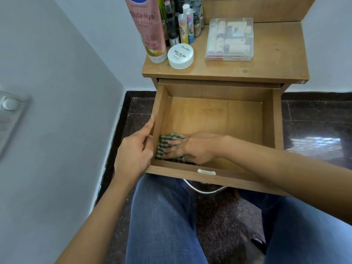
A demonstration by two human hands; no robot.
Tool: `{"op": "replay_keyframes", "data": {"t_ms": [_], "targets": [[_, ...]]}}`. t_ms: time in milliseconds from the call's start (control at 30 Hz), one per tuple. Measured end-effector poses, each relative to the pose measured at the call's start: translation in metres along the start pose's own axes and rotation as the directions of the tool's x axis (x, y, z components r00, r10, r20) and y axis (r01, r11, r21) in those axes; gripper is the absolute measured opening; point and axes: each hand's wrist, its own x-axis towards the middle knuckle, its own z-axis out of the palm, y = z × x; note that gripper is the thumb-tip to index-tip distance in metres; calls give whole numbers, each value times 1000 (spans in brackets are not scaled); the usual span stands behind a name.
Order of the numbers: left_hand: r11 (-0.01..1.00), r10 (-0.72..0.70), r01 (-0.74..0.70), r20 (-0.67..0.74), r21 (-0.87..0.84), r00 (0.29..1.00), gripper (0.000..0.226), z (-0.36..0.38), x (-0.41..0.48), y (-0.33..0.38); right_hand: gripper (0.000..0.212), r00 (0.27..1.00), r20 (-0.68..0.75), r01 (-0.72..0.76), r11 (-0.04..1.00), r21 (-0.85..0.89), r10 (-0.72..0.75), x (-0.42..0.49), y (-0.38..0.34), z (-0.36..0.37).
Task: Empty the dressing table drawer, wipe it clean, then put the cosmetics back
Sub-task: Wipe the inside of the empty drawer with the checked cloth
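The wooden drawer [276,119] is pulled out and holds only a cloth. My right hand [192,147] presses flat on a green checked cloth [167,142] in the drawer's near left corner, fingers straight. My left hand [136,149] grips the drawer's left wall near the front corner, thumb along the outside. On the table top [272,58] stand a pink lotion tube [148,29], a white nail polish remover tub [180,56], several small bottles and tubes [182,21], and a clear box of lipsticks [230,40].
A white wall runs close along the left with a switch plate [9,113] on it. My knees in blue jeans sit under the drawer front, by a metal handle [202,189]. Dark polished floor lies to the right.
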Motion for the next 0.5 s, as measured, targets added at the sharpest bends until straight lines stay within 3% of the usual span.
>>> {"op": "replay_keyframes", "data": {"t_ms": [167,367,500], "targets": [[995,-15,13,-19,-101,1000,52,5,0,-10,51,999,-1,-35,998,-47,34,-21,10,-2],[995,-8,6,-17,-101,1000,53,6,1,-10,63,983,-94,-164,981,-100,155,-29,4,3],[995,1,-1,-3,-95,1000,53,6,0,-9,60,956,-197,-233,970,-65,216,-21,-1,2]]}}
